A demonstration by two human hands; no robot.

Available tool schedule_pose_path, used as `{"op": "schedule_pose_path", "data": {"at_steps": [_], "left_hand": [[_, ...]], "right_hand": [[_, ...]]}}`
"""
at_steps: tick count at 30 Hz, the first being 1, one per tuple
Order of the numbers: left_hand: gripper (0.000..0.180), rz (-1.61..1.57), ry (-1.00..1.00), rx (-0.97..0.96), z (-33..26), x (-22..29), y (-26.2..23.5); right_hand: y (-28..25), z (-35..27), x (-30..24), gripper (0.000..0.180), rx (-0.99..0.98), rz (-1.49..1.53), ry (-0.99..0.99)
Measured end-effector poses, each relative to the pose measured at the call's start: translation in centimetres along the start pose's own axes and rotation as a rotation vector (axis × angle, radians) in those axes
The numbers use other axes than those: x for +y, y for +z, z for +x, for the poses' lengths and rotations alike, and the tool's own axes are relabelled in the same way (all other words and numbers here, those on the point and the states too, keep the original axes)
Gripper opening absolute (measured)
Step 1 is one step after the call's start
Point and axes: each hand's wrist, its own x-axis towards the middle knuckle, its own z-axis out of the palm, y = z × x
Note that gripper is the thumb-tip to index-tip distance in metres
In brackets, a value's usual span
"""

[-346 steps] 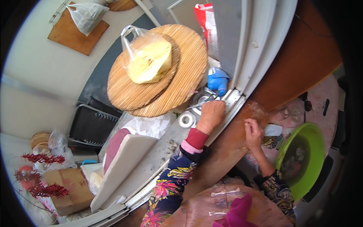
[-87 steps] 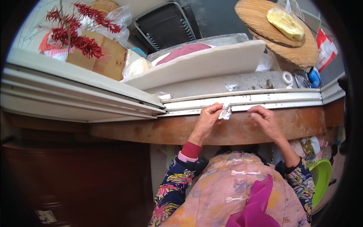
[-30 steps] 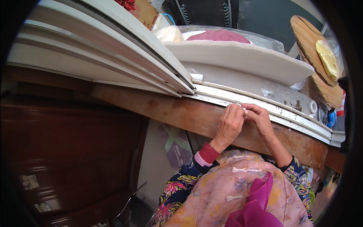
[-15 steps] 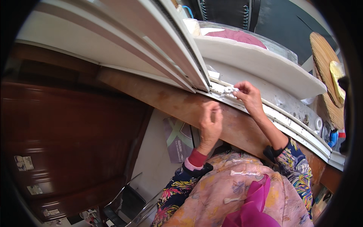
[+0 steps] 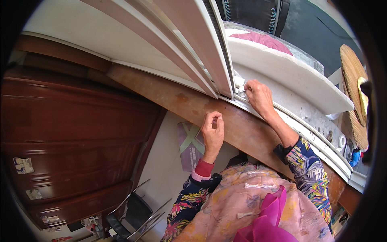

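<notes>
My right hand is closed in a pinch over the white window track, close to the foot of the sliding window frame. At its fingertips is a small white crumpled piece, perhaps tissue or thin plastic; its kind is unclear. My left hand hovers above the brown wooden sill, fingers curled in and thumb against them. Whatever that hand may hold is hidden by its fingers. Neither palm touches the sill.
Beyond the track a long white board stands on the outer ledge. Round ridged brown boards lean at the right, near a white tape roll. A dark chair stands lower left, below reddish-brown wooden panelling.
My right hand has moved slightly left, toward the foot of the window frame, with the white piece. My left hand has drawn left and down, away from the track. The view has shifted slightly.
</notes>
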Motion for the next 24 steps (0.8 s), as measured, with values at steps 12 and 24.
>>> {"op": "schedule_pose_path", "data": {"at_steps": [12,24], "left_hand": [[0.01,0.083,0.035,-0.046,-1.3,-1.7,-0.1],[0.006,0.108,0.036,-0.095,-2.9,-2.5,1.6]], "right_hand": [[0.9,-0.1,1.3,0.01,-0.06,0.037,-0.021],[3.0,0.8,1.8,0.012,0.053,0.263,0.098]]}}
